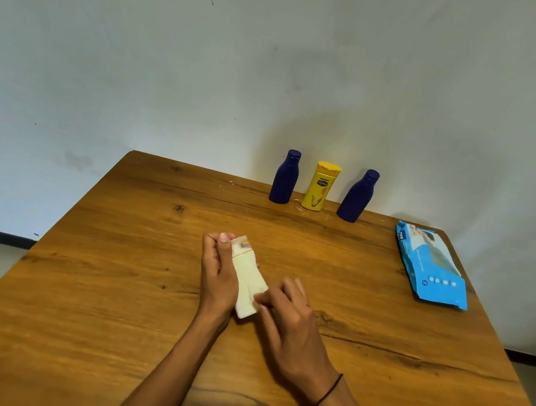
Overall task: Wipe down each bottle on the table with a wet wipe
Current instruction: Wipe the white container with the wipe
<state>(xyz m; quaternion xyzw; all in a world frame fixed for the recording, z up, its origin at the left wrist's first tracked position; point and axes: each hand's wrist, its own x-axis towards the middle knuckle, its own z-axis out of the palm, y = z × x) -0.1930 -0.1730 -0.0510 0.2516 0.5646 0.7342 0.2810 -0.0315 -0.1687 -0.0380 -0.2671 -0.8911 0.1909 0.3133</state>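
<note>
Head view: cream bottle [248,281] cap-end away.

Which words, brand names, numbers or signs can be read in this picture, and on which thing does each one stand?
Yellow bottle: a dark oval logo, its lettering too blurred to read.
Blue wipes pack: white lettering and a row of round icons, too small to read.
Cream bottle in the hands: a coloured mark near the cap, not readable.
Two dark blue bottles: no text visible.

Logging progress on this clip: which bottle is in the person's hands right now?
The cream-white bottle, gripped by the left hand at mid-table; the yellow bottle and two blue ones stand untouched by the wall.
</note>
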